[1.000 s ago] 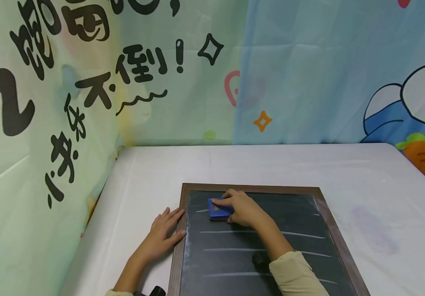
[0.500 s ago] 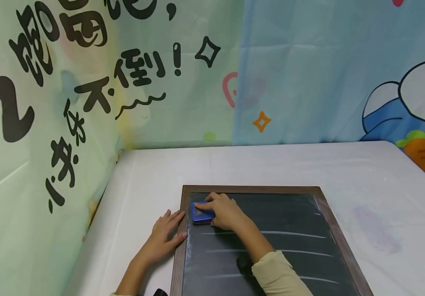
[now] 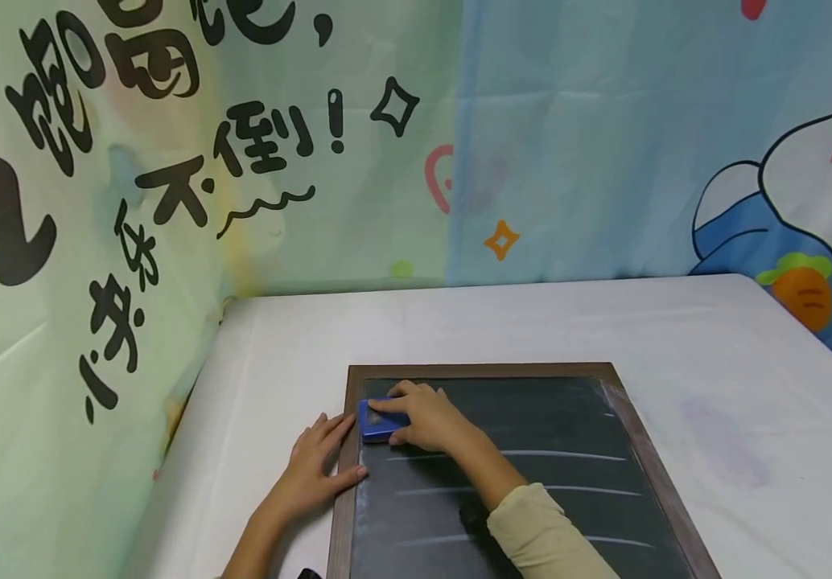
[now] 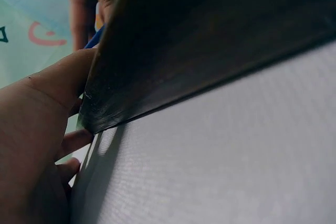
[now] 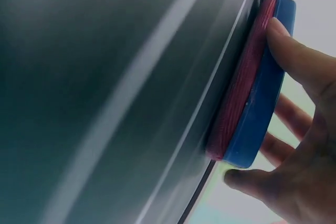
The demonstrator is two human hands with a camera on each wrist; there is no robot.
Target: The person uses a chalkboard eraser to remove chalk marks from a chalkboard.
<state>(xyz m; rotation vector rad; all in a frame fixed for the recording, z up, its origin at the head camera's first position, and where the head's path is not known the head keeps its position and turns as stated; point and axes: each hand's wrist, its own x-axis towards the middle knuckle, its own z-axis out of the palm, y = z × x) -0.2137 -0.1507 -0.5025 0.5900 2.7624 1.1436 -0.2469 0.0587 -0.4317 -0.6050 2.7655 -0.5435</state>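
Nearest us, chalk lines (image 3: pixel 561 454) cross a framed board (image 3: pixel 517 402) on the white worktop (image 3: pixel 503 326). The left hand (image 3: pixel 315 470), fingers spread, only touches the board's left edge. The right hand (image 3: pixel 430 416) pinches a blue eraser (image 3: pixel 376 429) near the board's far left corner; wiping, we judge, calls next for strokes along those lines. Beyond the worktop's far edge hangs printed cloth (image 3: pixel 568 177).

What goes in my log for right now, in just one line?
right hand: holds blue eraser on chalkboard, upper left | left hand: touches brown frame, left side | chalk lines: several below eraser in head view
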